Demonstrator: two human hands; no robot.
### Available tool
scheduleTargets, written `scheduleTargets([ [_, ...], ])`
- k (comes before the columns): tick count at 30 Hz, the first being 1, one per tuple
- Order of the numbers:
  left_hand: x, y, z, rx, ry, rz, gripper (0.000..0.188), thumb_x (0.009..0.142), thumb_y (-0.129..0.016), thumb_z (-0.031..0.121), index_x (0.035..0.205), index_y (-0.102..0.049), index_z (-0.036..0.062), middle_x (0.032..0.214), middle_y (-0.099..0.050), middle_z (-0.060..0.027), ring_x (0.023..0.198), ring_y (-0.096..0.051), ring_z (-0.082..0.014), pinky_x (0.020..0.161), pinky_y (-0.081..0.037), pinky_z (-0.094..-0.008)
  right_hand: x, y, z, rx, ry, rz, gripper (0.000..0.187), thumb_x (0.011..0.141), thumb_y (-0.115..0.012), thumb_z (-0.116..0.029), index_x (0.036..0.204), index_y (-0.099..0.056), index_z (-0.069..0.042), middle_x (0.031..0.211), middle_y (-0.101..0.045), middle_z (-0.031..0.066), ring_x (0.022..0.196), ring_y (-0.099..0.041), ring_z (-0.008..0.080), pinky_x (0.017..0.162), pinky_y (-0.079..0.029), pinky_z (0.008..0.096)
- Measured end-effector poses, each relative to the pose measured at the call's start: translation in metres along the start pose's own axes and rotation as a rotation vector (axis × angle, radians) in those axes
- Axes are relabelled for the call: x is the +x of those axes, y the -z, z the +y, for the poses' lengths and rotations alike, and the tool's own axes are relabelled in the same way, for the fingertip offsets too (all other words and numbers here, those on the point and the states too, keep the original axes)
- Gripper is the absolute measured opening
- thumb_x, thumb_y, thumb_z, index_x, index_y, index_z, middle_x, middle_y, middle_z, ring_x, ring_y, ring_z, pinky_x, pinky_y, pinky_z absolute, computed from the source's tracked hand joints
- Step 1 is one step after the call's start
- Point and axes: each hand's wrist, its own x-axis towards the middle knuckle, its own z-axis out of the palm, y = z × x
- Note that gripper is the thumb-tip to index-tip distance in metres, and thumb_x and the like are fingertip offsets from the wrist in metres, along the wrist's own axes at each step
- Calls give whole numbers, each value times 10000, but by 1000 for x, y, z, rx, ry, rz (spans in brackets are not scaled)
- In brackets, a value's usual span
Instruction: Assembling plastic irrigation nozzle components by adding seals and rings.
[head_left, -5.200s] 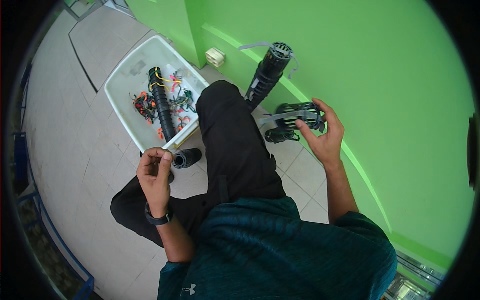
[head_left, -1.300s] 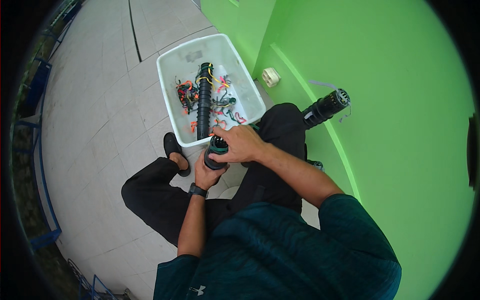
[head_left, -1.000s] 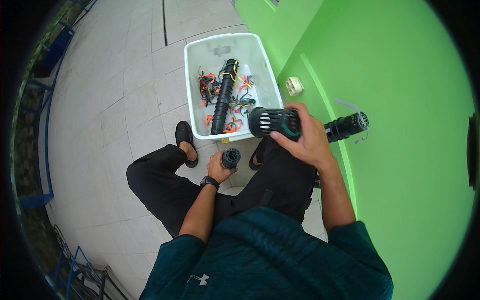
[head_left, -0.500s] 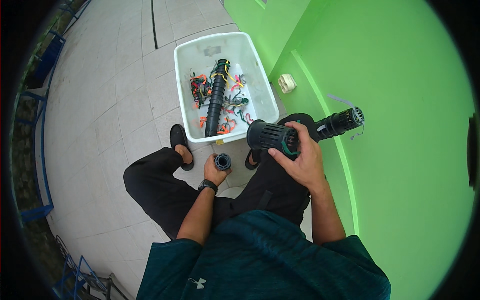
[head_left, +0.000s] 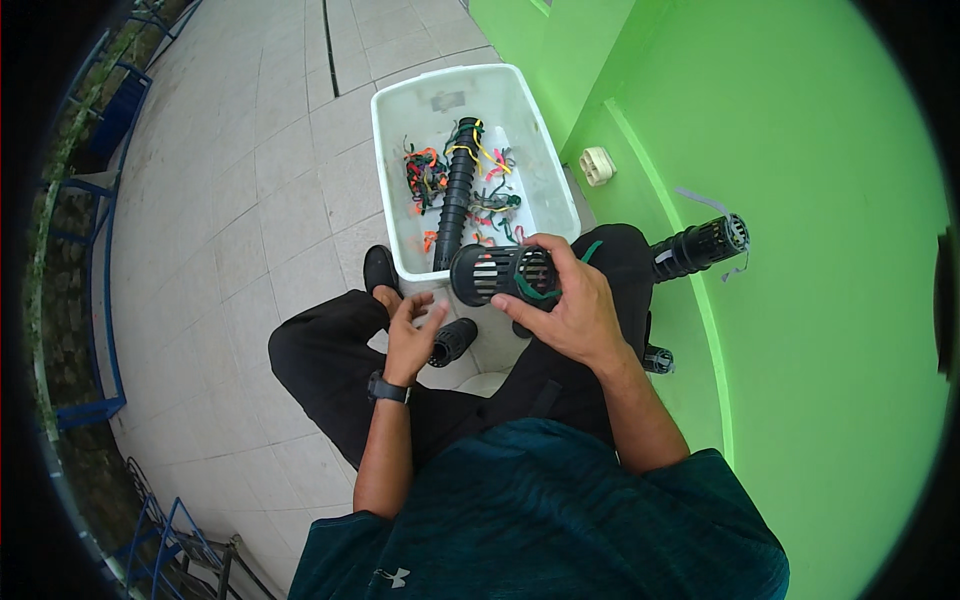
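My right hand point(head_left: 570, 305) grips a black slotted net pot point(head_left: 490, 277) by its narrower end, holding it sideways above my thigh. A green strip point(head_left: 530, 290) is looped through its slots. To its left, my left hand point(head_left: 413, 335) is raised with its fingers apart and nothing in them. Just beside that hand, a smaller dark slotted cylinder point(head_left: 455, 340) shows between my legs, tilted; whether it rests on anything cannot be told. Beyond the pot stands a white plastic tub point(head_left: 393, 200) holding a long stack of black pots point(head_left: 457, 195) and tangled coloured strips point(head_left: 427, 178).
By the green wall point(head_left: 800, 330), right of my knee, is another stack of black pots point(head_left: 700, 247) with a pale strip. A smaller slotted end point(head_left: 658, 360) shows below it. A cream power outlet point(head_left: 597, 166) sits near the tub. Blue metal frames point(head_left: 105, 300) line the left side.
My left hand has let go of the dark cylinder and risen with opened fingers. The net pot in my right hand has shifted left and turned, showing more of its slots.
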Motion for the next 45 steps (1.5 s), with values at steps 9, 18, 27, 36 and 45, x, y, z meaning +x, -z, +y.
scheduleTargets([
  [9,-15,-10,85,-997,-96,-439,407,933,-662,173,1269,-547,-26,1217,-638,-121,1115,-608,-197,995,-457,-372,-4,6,-24,162,-85,-231,785,733,-855,-365,1344,-468,-59,810,-680,130,717,-684,235,696,-533,330],
  [18,-17,-10,81,-1191,-84,-416,455,908,-675,156,1300,-521,-15,1263,-618,-139,1169,-598,-255,1045,-436,-451,-9,28,-4,551,-228,-324,227,987,-592,-120,1158,-639,22,913,-662,50,823,-630,86,723,-484,236],
  [27,-18,-4,66,-1150,-116,-397,505,898,-679,239,1322,-524,11,1281,-611,-146,1196,-583,-282,1062,-420,-493,0,10,4,252,38,-80,167,905,-679,-152,958,-745,-9,662,-632,41,546,-480,88,531,-383,260],
  [36,-22,-1,72,-1145,-160,-400,445,887,-690,169,1276,-547,7,1215,-643,-121,1142,-613,-253,1029,-450,-440,5,16,-9,405,-181,-95,131,791,-755,-109,848,-749,8,709,-683,52,557,-509,62,529,-412,239],
  [45,-24,1,76,-1083,-174,-415,463,862,-716,167,1265,-547,15,1215,-635,-128,1131,-613,-250,1010,-455,-434,13,25,-20,124,-23,-63,132,750,-738,-120,794,-721,4,679,-646,75,550,-548,124,534,-440,268],
])
